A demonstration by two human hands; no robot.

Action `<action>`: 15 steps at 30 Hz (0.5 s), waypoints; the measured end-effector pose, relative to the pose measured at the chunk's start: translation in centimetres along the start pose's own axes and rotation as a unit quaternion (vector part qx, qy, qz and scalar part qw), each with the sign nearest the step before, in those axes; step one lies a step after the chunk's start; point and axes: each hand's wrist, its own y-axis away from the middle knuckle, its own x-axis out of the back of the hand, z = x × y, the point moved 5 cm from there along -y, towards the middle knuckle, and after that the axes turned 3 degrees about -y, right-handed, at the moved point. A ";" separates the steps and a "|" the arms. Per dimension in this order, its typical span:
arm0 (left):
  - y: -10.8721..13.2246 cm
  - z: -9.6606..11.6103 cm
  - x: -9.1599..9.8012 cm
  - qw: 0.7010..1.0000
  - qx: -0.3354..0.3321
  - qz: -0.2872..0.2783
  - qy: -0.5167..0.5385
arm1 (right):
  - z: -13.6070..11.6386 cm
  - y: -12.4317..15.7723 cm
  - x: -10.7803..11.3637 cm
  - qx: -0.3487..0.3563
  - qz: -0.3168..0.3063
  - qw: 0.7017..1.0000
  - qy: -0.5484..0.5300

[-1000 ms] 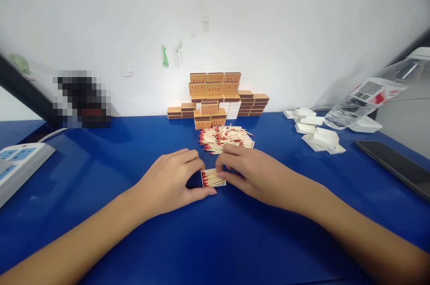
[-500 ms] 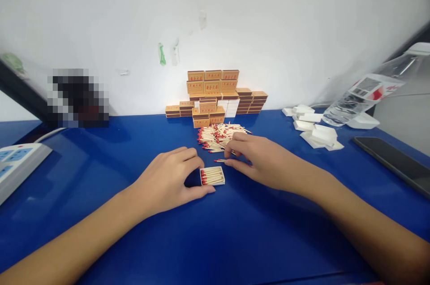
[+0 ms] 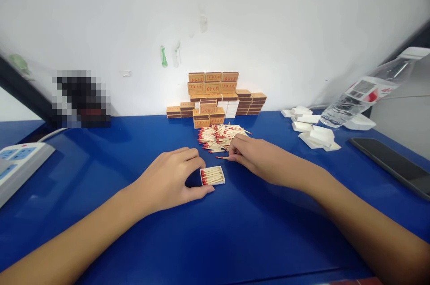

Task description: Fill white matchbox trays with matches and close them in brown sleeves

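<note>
On the blue counter [image 3: 201, 240] I can see a small white tray [image 3: 217, 183], lying flat, with red-headed matches [image 3: 211, 175] set lengthwise inside. The left hand [image 3: 173, 179] curves around the tray's left end, thumb along the near side and forefinger at the far corner, the two standing wide apart; whether they press on it I can't tell. Just beyond the tray and to its right, the right hand [image 3: 264, 156] is pinched narrow on a match [image 3: 221, 157], whose red head points left, above and apart from the tray. A white power strip [image 3: 30, 168] sits well left of the tray, a dark phone [image 3: 391, 166] well right. Behind the tray spreads a loose heap of matches [image 3: 218, 136], near the right hand's fingers. Farther back, right of the tray, are more white trays [image 3: 320, 135] and a water bottle [image 3: 349, 101]. Directly behind the heap, stacked matchboxes [image 3: 212, 88] stand before the wall [image 3: 268, 29].
</note>
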 end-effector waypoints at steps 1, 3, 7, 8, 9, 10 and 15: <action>0.0 0.0 0.0 1.000 0.000 0.000 0.000 | -0.3 0.1 0.2 0.001 0.005 1.000 -0.003; 0.1 -0.1 -0.1 1.000 0.000 0.003 0.001 | -1.1 0.3 0.4 0.012 0.011 1.000 -0.015; 0.3 -0.2 -0.3 1.000 -0.004 0.007 0.002 | -3.2 0.7 -0.6 0.073 0.016 0.997 -0.005; 0.3 -0.2 -0.3 1.000 -0.005 0.006 0.001 | -3.6 0.7 -1.1 0.088 0.015 0.996 0.014; 0.2 -0.2 -0.3 1.000 -0.005 0.005 0.001 | -4.0 0.7 -1.5 0.101 0.015 0.994 0.035; 0.2 -0.2 -0.3 1.000 -0.004 0.004 0.001 | -4.2 0.7 -1.9 0.110 0.014 0.992 0.055; 0.0 -0.3 -0.3 1.000 -0.005 0.006 0.005 | -4.7 0.6 -1.9 0.113 0.018 0.992 0.055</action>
